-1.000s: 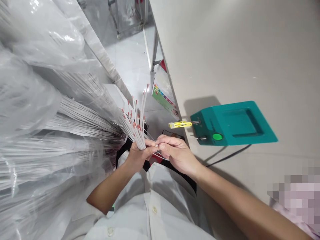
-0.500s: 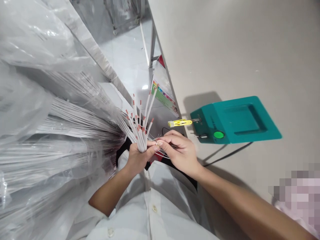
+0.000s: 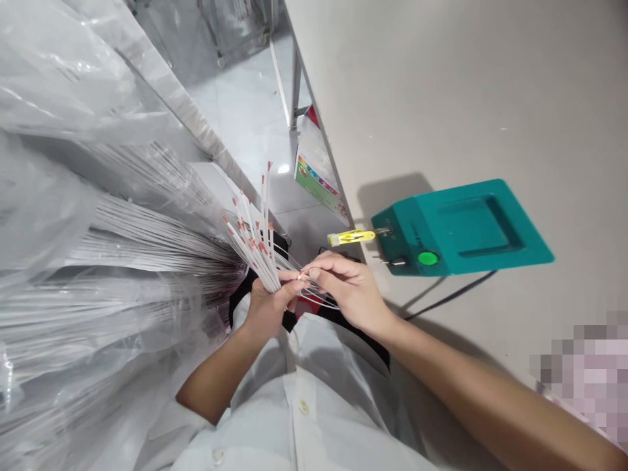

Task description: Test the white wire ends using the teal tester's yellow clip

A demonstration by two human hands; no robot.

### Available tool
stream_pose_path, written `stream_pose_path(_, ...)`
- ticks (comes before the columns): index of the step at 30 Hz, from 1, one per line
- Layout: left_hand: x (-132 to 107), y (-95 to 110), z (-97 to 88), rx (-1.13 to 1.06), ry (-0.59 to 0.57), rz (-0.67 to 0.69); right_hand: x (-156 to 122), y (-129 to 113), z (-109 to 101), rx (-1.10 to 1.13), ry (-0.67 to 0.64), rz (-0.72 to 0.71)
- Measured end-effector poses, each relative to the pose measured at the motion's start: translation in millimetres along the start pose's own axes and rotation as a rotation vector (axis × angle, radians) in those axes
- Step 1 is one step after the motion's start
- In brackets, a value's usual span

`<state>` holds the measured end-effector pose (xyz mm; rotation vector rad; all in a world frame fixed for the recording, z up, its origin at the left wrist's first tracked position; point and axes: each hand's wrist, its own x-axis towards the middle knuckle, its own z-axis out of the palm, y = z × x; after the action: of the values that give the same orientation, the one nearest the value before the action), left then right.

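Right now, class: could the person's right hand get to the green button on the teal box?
Probably yes. The right hand lies close to the green button on the teal box, with bare table between, though its fingers are pinching wires.

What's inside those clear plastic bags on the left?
The clear plastic bags hold long bundles of thin white wires, seen through the film. How far the bundles run or how many there are cannot be seen; folds and glare cover them.
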<state>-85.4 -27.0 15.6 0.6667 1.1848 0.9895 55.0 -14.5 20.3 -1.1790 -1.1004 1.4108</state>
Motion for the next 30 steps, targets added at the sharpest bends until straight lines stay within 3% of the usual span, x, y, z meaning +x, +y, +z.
stream_pose_path(4,1.3,4.0,-1.8,-0.040,0.017,0.001,0.4,0.0,-3.0,-0.028,0.047,0.027)
stream_pose_path(13,1.6,-3.4,-4.8,0.082,-0.077,0.015,-0.8,-8.3,-3.9,-0.212,-0.082,-0.201)
stream_pose_path(18,0.2,-4.6,-5.9,0.147,-0.091,0.039,-0.5,-2.3,-9.7,-0.517,-0.057,-0.458)
stream_pose_path(23,-3.5,-1.9,0.7,0.206,0.007,0.033,-0.6,-3.8,-15.7,-1.060,-0.004,-0.922)
stream_pose_path(25,-2.8,-0.7,3.1,0.181,0.069,0.034,-0.2,-4.8,-17.2,-1.216,-0.027,-1.014)
stream_pose_path(27,-0.5,1.1,3.7,0.140,0.130,0.047,-0.1,-4.3,-17.9,-1.240,-0.044,-1.004)
stream_pose_path(30,3.3,4.1,1.7,0.089,0.133,0.060,-0.1,-1.7,-17.6,-1.084,-0.015,-0.828)
